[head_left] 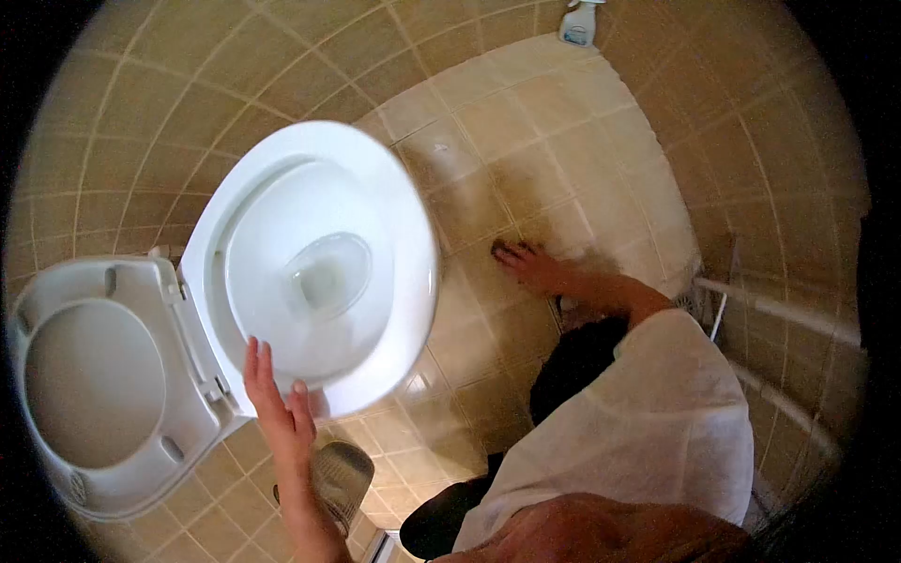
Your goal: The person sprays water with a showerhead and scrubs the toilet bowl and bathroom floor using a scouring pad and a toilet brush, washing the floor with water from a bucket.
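Note:
A white toilet bowl [413, 253] stands at centre left, with water at its bottom. Its seat and lid [169, 375] are raised, tilted back to the left. My left hand [282, 399] overlaps the near rim close to the hinge, fingers stretched and thumb apart, holding nothing. Over the tiled floor [507, 122], right of the bowl, my right hand [535, 267] reaches down with its fingers curled. Something small and dark [503, 250] shows at those fingertips; I cannot tell what it is.
A white spray bottle [578, 24] stands in the far corner by the tiled walls. Below the bowl is a grey perforated bin [343, 479]. White pipes [788, 314] run along the right wall.

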Available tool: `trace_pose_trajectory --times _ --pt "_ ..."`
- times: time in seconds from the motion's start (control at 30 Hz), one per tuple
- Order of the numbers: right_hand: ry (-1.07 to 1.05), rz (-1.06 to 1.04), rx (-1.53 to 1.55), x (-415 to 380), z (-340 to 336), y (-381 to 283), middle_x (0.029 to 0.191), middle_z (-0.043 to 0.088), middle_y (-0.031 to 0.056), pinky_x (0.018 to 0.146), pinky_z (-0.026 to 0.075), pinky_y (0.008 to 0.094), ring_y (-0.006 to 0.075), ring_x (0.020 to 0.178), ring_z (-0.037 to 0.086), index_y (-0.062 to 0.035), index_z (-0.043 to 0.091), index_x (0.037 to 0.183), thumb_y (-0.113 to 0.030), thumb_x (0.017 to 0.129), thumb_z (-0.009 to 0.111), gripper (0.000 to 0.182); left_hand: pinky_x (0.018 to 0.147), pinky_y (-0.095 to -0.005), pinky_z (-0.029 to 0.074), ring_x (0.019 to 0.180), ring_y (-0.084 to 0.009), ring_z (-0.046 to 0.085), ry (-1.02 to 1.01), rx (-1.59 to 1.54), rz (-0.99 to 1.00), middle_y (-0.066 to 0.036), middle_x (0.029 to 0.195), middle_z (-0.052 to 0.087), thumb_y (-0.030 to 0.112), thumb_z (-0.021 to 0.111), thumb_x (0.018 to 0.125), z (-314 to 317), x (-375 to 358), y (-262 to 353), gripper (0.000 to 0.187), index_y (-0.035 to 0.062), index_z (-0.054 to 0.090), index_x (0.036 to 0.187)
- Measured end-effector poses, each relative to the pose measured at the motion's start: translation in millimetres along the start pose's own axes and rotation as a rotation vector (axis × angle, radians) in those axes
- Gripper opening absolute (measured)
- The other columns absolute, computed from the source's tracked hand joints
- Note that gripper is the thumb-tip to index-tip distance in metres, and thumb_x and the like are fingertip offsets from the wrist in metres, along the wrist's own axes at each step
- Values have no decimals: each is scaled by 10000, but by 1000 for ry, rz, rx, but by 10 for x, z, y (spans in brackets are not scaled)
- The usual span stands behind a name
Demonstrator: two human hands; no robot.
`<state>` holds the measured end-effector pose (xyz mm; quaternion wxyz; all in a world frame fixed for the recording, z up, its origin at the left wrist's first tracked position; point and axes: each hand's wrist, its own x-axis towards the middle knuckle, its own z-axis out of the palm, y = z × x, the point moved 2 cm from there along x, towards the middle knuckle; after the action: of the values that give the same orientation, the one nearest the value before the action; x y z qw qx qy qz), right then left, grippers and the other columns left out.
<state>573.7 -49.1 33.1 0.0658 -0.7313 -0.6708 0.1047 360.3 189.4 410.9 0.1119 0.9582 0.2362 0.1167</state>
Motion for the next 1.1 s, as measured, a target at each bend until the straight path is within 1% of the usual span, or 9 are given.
trace_pose_trajectory --times 0.13,0.3,0.47,0.53,0.63,0.7,0.83,1.0,1.1 --pt "-27 -73 40 683 -523 169 1362 221 67 974 186 461 265 1252 181 -114 330 1268 -276 816 439 493 978 -405 216 1185 -320 297 -342 1 -232 -171 1295 312 202 367 837 97 -73 -21 435 35 354 1238" --pt "377 -55 95 1931 -382 1069 1233 415 105 917 282 448 283 1148 356 -81 448 1156 -228 704 572 492 953 -446 218 1069 -310 435 -398 163 -264 -154 1138 491 321 254 865 280 57 46 453 18 518 1073" --pt "502 529 265 1653 -977 2944 1145 458 172 841 340 453 331 1049 434 -21 474 1085 -198 692 576 443 943 -454 218 1016 -279 480 -387 184 -266 -141 1084 525 301 276 848 290 57 -14 413 35 558 988" --pt "573 813 -43 1108 -646 3512 1197 422 184 842 330 485 326 1095 410 -4 440 1129 -244 696 591 518 942 -455 219 1010 -280 482 -372 180 -266 -143 1071 530 299 277 847 292 34 -46 409 33 559 978" --pt "527 1014 -271 1186 -755 3410 1236 377 198 879 282 519 337 1137 361 -18 367 1202 -344 743 557 595 942 -461 217 991 -279 490 -364 161 -301 -145 1038 543 291 288 839 312 90 25 391 35 563 952" --pt "545 859 134 1758 -662 3295 1239 367 199 886 279 511 355 1128 354 -24 380 1193 -360 716 589 620 945 -461 215 986 -277 492 -364 170 -284 -136 1041 545 286 297 831 307 82 1 381 39 563 944" --pt "399 582 193 2972 -1093 2000 1025 487 153 764 372 474 326 935 458 -33 473 1038 -239 691 572 416 948 -455 214 987 -274 493 -373 171 -301 -127 1049 545 288 299 826 309 52 -23 383 39 565 945" --pt "240 -26 73 2274 -345 1109 1307 309 110 964 215 434 262 1187 298 -49 407 1184 -218 749 501 476 953 -441 213 994 -265 492 -335 172 -289 -118 1044 547 276 288 832 310 65 3 384 43 570 949" --pt "-148 282 332 1524 -888 1513 1314 283 133 974 203 450 293 1193 279 -42 365 1216 -230 736 524 540 955 -439 214 998 -263 490 -313 172 -302 -119 1040 548 271 290 833 321 29 -23 382 43 573 950"
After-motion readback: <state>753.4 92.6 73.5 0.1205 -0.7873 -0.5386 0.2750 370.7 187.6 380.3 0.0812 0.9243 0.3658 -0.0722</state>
